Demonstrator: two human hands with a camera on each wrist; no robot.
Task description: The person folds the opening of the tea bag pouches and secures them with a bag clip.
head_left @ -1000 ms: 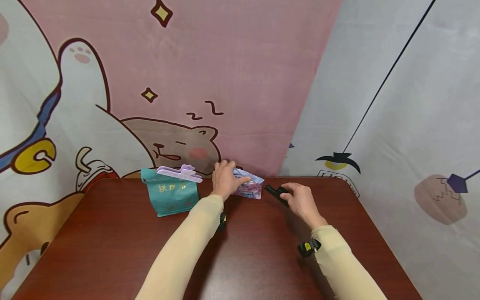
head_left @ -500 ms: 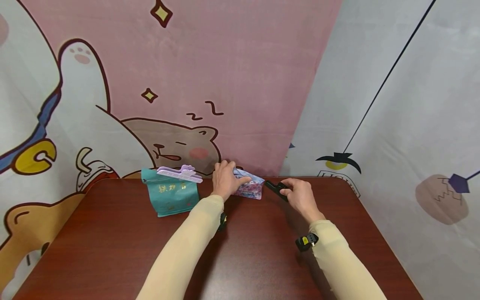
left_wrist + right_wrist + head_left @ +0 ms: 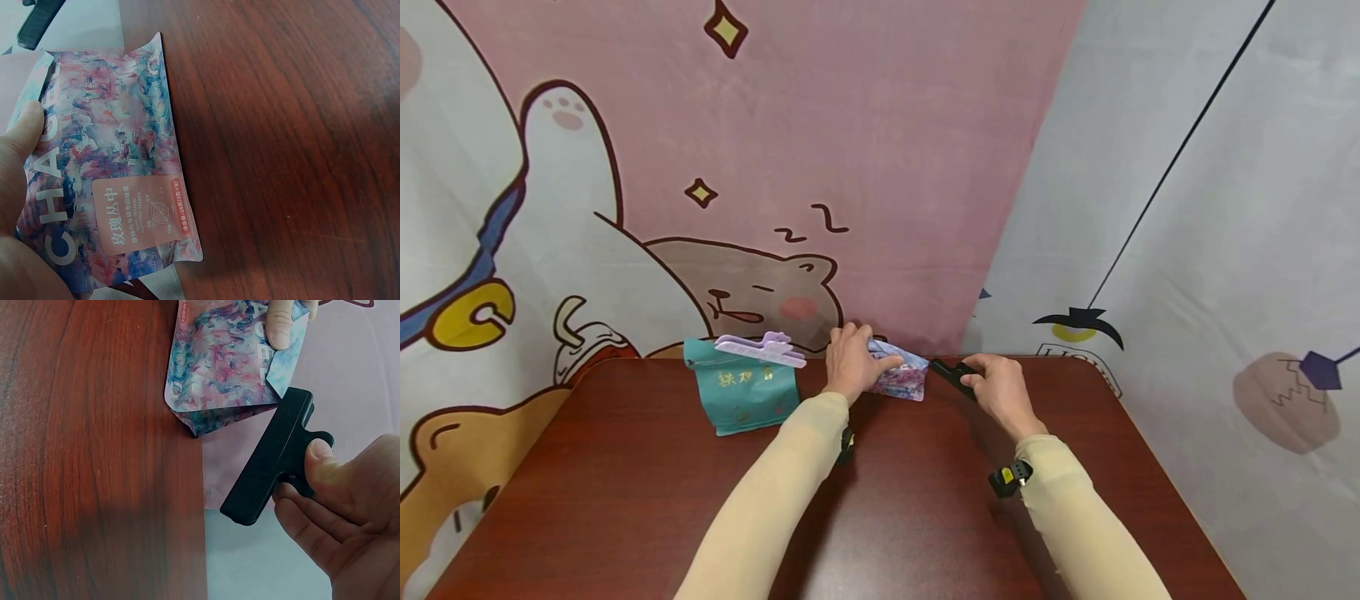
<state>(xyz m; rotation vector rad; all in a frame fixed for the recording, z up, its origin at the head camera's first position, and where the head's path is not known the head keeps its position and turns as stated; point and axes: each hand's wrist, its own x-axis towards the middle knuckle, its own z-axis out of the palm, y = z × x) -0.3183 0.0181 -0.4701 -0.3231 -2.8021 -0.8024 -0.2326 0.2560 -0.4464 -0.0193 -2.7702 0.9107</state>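
A tea pouch [image 3: 106, 125] with a pink and blue painted pattern stands near the table's far edge, its top folded over. My left hand [image 3: 852, 364] pinches that fold, the thumb across the front and the other fingers behind. In my right hand [image 3: 1002, 393] is a black bag clip [image 3: 269, 459], held by its handles between thumb and fingers. One end of the clip is close to the folded top corner of the pouch in the right wrist view; whether they touch I cannot tell.
Left of the hands stands a teal pouch [image 3: 748, 396] with a lilac clip [image 3: 762, 347] across its top. The brown table [image 3: 895, 500] ends against a wall covering [image 3: 917, 208] printed with cartoon animals.
My right hand has moved slightly up and left, bringing the black bag clip nearer the pouch corner. The left hand keeps its hold in the same place.
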